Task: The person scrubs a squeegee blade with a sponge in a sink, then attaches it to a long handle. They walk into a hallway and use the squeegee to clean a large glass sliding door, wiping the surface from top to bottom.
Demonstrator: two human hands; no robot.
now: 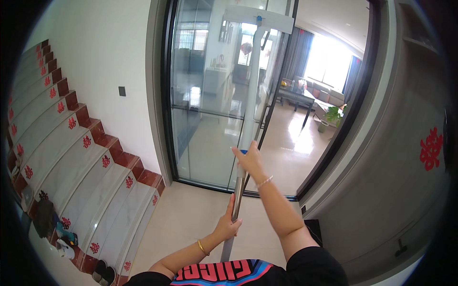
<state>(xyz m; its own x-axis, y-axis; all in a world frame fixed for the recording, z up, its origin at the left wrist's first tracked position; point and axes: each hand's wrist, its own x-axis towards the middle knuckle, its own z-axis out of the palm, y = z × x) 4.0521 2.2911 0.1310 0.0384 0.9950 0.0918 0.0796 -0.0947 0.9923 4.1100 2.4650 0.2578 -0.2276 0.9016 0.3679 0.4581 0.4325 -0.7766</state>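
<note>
A long pole tool (pixel 252 89) with a white upper tube, a metal lower shaft and a wide flat white head (pixel 275 24) stands raised before a sliding glass door (pixel 207 143). My right hand (pixel 251 161) is around the pole at its blue collar, with the index finger and thumb spread. Lower down, my left hand (pixel 229 223) grips the metal shaft. The head is at the door's upper part; whether it touches the glass I cannot tell.
Marble stairs (pixel 107 186) with red paper cutouts rise at left; slippers (pixel 103 272) and a cordless power tool (pixel 66 234) lie on them. A grey door (pixel 386 178) stands at right. Beyond the doorway are a table (pixel 297 93), a sofa (pixel 334 96) and a potted plant (pixel 333 114).
</note>
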